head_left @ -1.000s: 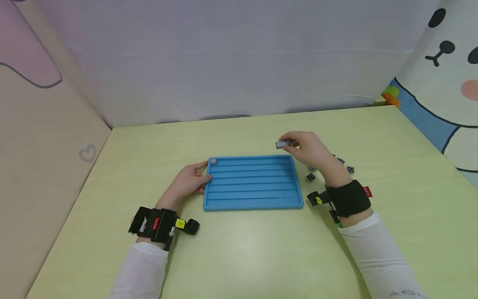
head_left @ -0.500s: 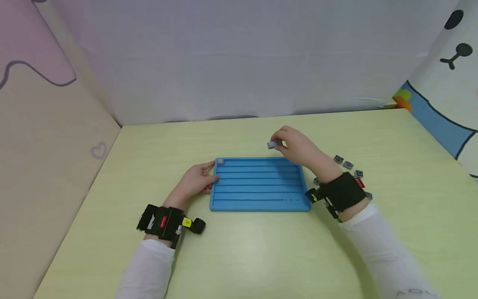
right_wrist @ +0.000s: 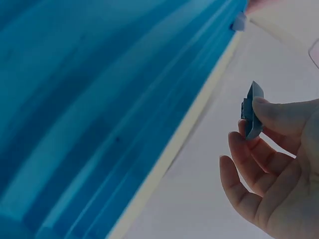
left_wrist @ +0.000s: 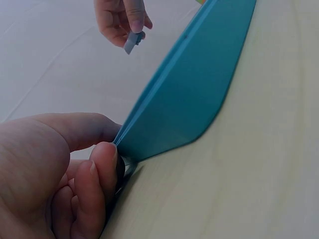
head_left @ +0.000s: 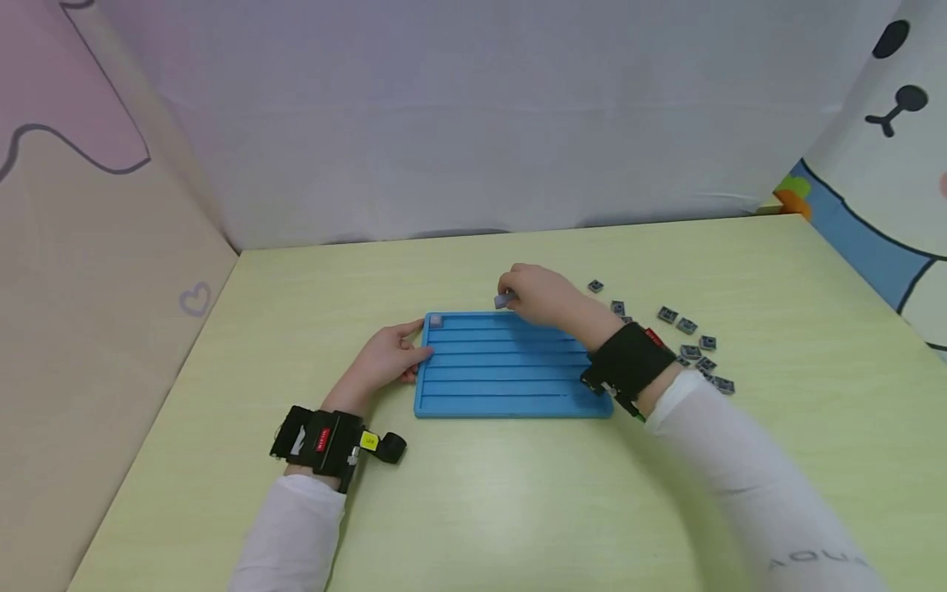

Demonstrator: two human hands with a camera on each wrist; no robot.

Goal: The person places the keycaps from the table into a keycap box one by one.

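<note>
A blue tray [head_left: 503, 388] with raised ridges across it lies on the table. One small grey keycap [head_left: 436, 321] sits in its far left corner. My left hand [head_left: 385, 355] grips the tray's left edge between thumb and fingers, as the left wrist view also shows. Above the tray's far edge, my right hand [head_left: 543, 296] pinches a longer grey keycap [right_wrist: 255, 112] by thumb and fingertips. In the right wrist view its stem side faces the tray, and the other fingers are loosely bent below it.
Several keycaps [head_left: 686, 326] lie scattered to the right of the tray, stems up, some partly behind the right wrist strap [head_left: 632, 366]. One keycap [head_left: 595, 286] lies farther back. A pale curtain [head_left: 481, 123] hangs behind the table [head_left: 473, 493].
My right hand has moved left with its keycap, from beyond the tray's right part to above its far edge, uncovering more scattered keycaps. The left hand keeps its grip.
</note>
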